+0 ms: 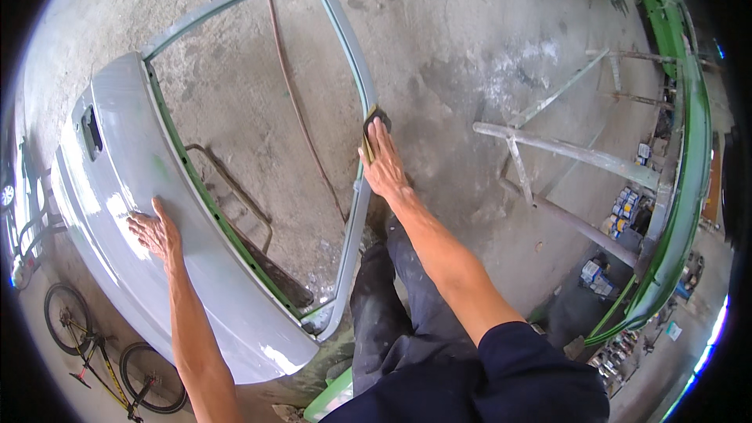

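A grey-primed car door [117,102] with an open window frame and green inner edges lies in front of me and to the left. My left hand [159,231] lies flat on its outer panel with the fingers stretched out, holding nothing. At the right side of the window frame, my right hand [384,166] presses a dark sanding pad [377,116] with a yellowish edge against the narrow rail. The fingers lie along the pad and partly cover it.
A reddish hose [283,70] runs over the concrete floor beneath the window opening. To the right stands a metal tube stand [568,147] beside a long green body part [689,180]. Several small boxes [623,207] sit beyond it. A bicycle [98,345] is at lower left.
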The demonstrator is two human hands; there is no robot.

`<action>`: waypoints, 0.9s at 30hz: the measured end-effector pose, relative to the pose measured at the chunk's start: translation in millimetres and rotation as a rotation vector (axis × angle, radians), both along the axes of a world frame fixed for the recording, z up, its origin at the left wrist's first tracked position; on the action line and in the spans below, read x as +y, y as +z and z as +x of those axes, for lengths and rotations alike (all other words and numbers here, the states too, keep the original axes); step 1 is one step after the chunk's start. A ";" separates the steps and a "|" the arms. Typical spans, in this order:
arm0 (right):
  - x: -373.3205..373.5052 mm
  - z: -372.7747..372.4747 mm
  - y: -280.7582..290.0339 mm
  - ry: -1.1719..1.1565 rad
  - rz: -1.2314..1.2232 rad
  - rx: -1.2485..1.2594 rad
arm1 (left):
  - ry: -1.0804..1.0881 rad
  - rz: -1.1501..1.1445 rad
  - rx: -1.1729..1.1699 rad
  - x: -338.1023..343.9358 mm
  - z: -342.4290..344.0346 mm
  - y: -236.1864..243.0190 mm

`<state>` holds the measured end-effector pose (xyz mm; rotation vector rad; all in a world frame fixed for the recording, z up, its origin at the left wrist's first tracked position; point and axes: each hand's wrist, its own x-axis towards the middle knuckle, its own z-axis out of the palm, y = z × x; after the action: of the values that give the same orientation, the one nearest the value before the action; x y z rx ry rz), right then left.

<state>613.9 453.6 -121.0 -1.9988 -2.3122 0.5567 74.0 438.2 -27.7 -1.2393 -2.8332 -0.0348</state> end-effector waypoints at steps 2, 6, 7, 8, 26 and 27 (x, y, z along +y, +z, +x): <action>10.5 2.0 -3.7 0.002 -0.072 -0.075 | -0.040 -0.053 0.025 8.3 -6.4 0.5; 57.4 3.7 -18.1 -0.049 -0.025 -0.001 | -0.083 -0.050 0.012 -2.1 -12.3 4.1; 71.8 4.3 -20.9 -0.041 -0.014 -0.005 | -0.088 -0.050 0.002 -3.8 -12.2 4.9; 86.9 6.3 -23.0 -0.005 -0.016 -0.031 | -0.145 -0.007 0.006 -4.2 -11.6 5.7; 475.8 -28.6 -101.9 0.339 0.416 0.052 | -0.140 -0.021 -0.021 1.1 -6.6 15.2; 470.8 -29.4 -104.1 0.328 0.435 0.025 | -0.155 -0.037 -0.021 3.1 -5.1 15.8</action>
<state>584.5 924.4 -225.1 -1.4291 -2.4888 0.0679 68.8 441.3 -11.9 -1.4726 -2.7599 -0.0016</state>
